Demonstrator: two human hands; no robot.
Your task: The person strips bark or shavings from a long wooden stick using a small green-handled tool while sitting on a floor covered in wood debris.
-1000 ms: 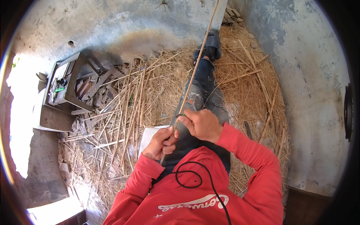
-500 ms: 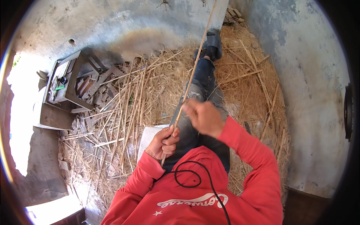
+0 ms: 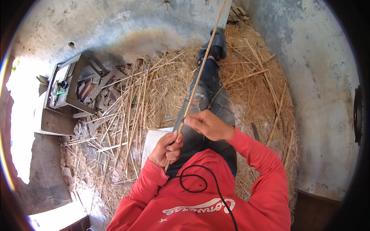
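A long, thin bamboo strip (image 3: 198,77) slants from my lap up past my outstretched legs and out through the top of the view. My left hand (image 3: 165,149) is wrapped round its lower part, and a short end sticks out below the fist. Just above that, my right hand (image 3: 210,125) is closed with thumb and fingers pinched at the strip. A narrow dark grey edge shows beside the strip near the left fingers; I cannot tell whether it is a blade.
Loose split strips (image 3: 127,115) and shavings cover the floor on both sides of my legs (image 3: 204,86). An overturned wooden stool (image 3: 71,86) with small items on it stands at the left. Bare walls rise ahead and at right. A black cord (image 3: 214,179) lies across my red sweatshirt.
My right hand, blurred and a little higher before, has come down slightly along the strip and shows sharply now. The left hand keeps its grip in nearly the same place.
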